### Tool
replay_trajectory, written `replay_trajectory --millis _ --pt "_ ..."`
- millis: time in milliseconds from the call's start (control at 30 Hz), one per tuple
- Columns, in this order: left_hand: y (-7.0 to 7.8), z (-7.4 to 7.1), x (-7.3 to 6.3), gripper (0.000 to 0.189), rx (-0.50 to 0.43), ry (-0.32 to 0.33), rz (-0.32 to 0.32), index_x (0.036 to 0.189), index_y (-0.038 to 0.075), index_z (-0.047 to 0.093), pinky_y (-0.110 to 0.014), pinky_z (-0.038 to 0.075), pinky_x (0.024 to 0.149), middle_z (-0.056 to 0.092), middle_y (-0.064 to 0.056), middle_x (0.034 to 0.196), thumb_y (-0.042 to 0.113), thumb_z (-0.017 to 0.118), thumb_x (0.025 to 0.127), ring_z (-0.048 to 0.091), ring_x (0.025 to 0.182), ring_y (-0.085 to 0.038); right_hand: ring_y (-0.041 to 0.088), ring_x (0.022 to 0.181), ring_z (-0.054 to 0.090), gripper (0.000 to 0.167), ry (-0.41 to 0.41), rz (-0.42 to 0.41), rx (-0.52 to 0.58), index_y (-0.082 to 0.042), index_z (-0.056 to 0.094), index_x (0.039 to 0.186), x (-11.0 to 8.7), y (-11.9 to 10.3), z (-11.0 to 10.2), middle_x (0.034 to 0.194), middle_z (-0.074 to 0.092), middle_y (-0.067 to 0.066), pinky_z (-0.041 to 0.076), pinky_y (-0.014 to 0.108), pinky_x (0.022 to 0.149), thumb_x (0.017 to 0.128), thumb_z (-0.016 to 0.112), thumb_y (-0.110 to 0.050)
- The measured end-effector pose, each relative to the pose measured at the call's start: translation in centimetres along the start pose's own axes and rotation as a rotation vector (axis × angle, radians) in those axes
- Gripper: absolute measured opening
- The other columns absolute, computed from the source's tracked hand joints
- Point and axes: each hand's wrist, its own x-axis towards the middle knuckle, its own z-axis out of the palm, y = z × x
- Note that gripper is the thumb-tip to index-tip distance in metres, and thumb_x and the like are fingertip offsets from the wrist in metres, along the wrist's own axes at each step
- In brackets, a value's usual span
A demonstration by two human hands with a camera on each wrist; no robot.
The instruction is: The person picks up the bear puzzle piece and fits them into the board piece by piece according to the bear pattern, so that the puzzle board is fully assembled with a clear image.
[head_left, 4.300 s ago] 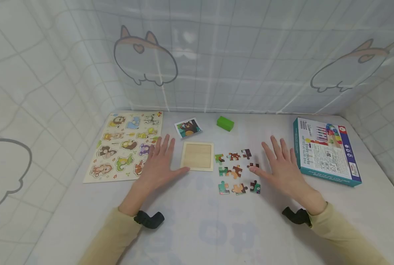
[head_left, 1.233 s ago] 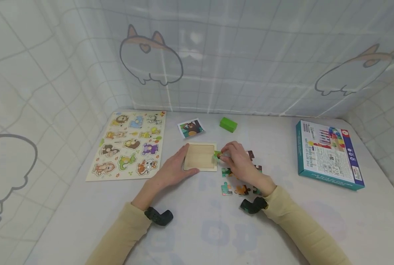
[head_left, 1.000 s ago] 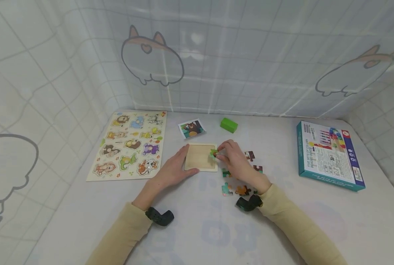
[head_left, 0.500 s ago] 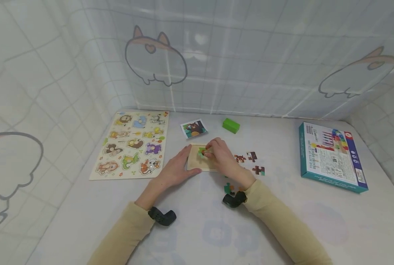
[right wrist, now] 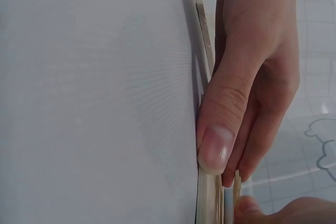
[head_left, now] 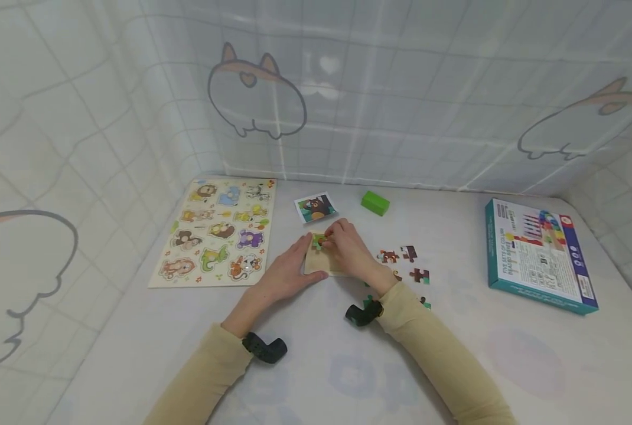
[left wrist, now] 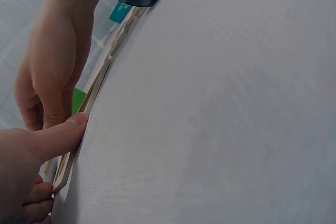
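A small wooden puzzle tray (head_left: 318,264) lies on the table. My left hand (head_left: 284,276) holds its left corner, thumb along the near edge and fingers at the left side. In the left wrist view, the tray's edge (left wrist: 64,174) runs between that thumb and the curled fingers. My right hand (head_left: 352,251) reaches over the tray and pinches a green jigsaw piece (head_left: 317,242) at its far left corner. Whether the piece lies flat there cannot be told. Several loose jigsaw pieces (head_left: 388,257) lie right of the tray, partly hidden by my right forearm.
A picture card of a bear (head_left: 316,208) and a green block (head_left: 375,203) lie beyond the tray. At left is an animal puzzle board (head_left: 204,280); at right, a boxed toy (head_left: 541,254). A patterned curtain (head_left: 401,118) rises behind the table.
My left hand went from lying spread beside the tray to holding it. My right hand took a green jigsaw piece from the loose ones and moved it left to the tray's far left corner.
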Motion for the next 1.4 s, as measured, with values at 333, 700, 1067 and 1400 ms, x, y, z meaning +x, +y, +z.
replay_trajectory --millis 333,700,1067,1400 --pt "0.2 0.1 0.1 0.098 0.035 0.005 0.003 0.161 0.009 0.014 -0.049 0.029 0.122 0.019 -0.015 0.166 0.056 0.064 0.092 0.023 0.152 -0.033 0.034 0.103 0.051 0.019 0.038 0.006 -0.013 0.003 0.060 0.106 0.1 0.6 0.5 0.111 0.054 0.017 0.048 0.046 0.091 0.095 0.068 -0.011" --pt "0.3 0.2 0.1 0.097 0.072 0.014 0.020 0.161 0.009 0.015 -0.049 0.030 0.121 0.021 -0.017 0.165 0.059 0.063 0.092 0.025 0.151 -0.034 0.033 0.100 0.048 0.018 0.071 0.002 -0.024 -0.001 0.064 0.108 -0.1 0.7 1.1 0.111 0.054 0.016 0.046 0.046 0.085 0.096 0.067 -0.014" --pt "0.5 0.4 0.0 0.091 0.110 0.016 0.045 0.161 0.010 0.018 -0.047 0.028 0.123 0.020 -0.013 0.166 0.058 0.059 0.095 0.020 0.153 -0.029 0.034 0.107 0.048 0.033 0.051 0.065 -0.028 0.002 0.064 0.123 0.2 0.8 1.2 0.120 0.053 0.018 0.046 0.048 0.093 0.098 0.066 -0.019" --pt "0.7 0.2 -0.4 0.085 0.173 0.008 0.079 0.158 0.006 0.025 -0.045 0.026 0.123 0.017 -0.010 0.167 0.057 0.055 0.097 0.016 0.154 -0.028 0.033 0.109 0.047 0.032 0.037 0.076 -0.017 0.001 0.065 0.122 0.3 1.0 1.4 0.122 0.053 0.017 0.044 0.047 0.097 0.098 0.066 -0.019"
